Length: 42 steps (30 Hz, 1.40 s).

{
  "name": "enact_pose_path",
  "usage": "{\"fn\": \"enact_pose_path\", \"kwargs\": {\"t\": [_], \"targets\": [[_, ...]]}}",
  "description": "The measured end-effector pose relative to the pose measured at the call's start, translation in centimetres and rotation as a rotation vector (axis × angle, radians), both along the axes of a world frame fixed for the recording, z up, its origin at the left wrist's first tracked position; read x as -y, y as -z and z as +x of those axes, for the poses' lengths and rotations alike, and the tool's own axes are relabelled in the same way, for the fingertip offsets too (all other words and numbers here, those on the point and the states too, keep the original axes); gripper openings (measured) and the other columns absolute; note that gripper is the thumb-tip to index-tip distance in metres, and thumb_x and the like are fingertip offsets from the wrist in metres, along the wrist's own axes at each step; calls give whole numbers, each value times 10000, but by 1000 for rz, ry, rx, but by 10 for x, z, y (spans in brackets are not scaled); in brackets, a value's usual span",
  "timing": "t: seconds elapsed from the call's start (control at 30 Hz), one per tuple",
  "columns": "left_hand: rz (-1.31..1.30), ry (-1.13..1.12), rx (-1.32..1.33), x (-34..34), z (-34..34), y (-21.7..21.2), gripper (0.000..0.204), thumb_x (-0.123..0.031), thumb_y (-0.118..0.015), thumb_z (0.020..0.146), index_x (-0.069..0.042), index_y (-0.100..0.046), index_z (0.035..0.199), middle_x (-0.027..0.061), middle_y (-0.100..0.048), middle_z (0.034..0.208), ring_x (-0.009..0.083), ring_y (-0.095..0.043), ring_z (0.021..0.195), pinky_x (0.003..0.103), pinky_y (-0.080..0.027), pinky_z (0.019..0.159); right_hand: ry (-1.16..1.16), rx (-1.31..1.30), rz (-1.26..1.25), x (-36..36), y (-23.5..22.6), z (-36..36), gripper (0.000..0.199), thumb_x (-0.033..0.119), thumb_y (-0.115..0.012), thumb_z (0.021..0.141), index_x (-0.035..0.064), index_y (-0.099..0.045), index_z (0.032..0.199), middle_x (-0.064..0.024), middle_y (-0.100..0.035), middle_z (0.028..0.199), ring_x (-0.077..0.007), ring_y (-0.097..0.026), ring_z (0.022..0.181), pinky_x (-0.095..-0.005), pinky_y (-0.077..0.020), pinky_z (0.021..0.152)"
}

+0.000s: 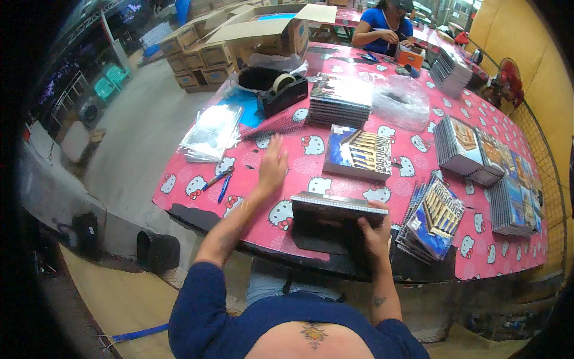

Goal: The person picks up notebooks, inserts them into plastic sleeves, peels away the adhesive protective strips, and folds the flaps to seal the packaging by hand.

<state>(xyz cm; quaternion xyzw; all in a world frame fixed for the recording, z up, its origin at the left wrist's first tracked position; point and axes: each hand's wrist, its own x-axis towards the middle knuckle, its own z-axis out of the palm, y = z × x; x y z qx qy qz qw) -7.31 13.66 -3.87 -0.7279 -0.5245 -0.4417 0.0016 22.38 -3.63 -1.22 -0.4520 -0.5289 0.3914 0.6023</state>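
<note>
The book [326, 226] has a big dark side and a thin pale strip along its top. It's by the table's 6 o'clock edge. Its long way runs from 9 to 3; the dark side faces 6. The right hand [375, 234] pinches its 3 o'clock end. The left hand [273, 170], at 10, has its fingers stretched toward 12. The table [254, 239] is pink with white cats. Brown boxes [218, 55] sit past 11; a yellow wall [517, 45] stands at 2.
</note>
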Motion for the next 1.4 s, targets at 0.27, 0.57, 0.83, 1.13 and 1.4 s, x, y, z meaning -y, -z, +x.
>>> {"fn": "enact_pose_path", "kwargs": {"t": [0.27,0.57,0.83,1.13,1.4], "targets": [[213,-242,-700,-112,-32,1,129,-100,-547,835,-36,-578,943,176,-641,1018,304,-640,987,389,-522,862,13,-80,28,12,1,-9,405,-14,-729,840,53,-518,1180,-57,-584,1106,-164,-568,1038,-300,-452,933],[10,10,-589,-45,-44,-6,166,-51,-533,835,-13,-529,996,181,-612,918,342,-624,891,419,-525,781,243,677,615,4,-100,-36,579,314,-739,829,78,-501,1301,-157,-538,1273,-317,-529,1166,-455,-411,988],[110,71,-437,-32,-38,-24,411,-19,-521,829,32,-505,1237,204,-609,967,378,-615,884,455,-514,805,-44,1094,397,-33,-73,-92,303,247,-638,882,147,-620,1167,-83,-683,931,-271,-667,780,-406,-503,693],[-118,92,-404,60,-26,-25,413,-66,-521,859,-20,-536,1270,169,-579,933,370,-597,874,475,-495,748,-20,1044,430,-31,-82,-106,117,176,-613,886,129,-640,991,-92,-663,845,-313,-650,707,-428,-503,607],[24,-76,-536,31,-39,-31,291,-167,-552,913,-108,-608,1192,136,-585,931,327,-638,789,419,-520,659,-2,1075,453,-31,-83,-100,126,203,-596,905,112,-643,978,-86,-663,851,-296,-656,730,-420,-501,642]]}}
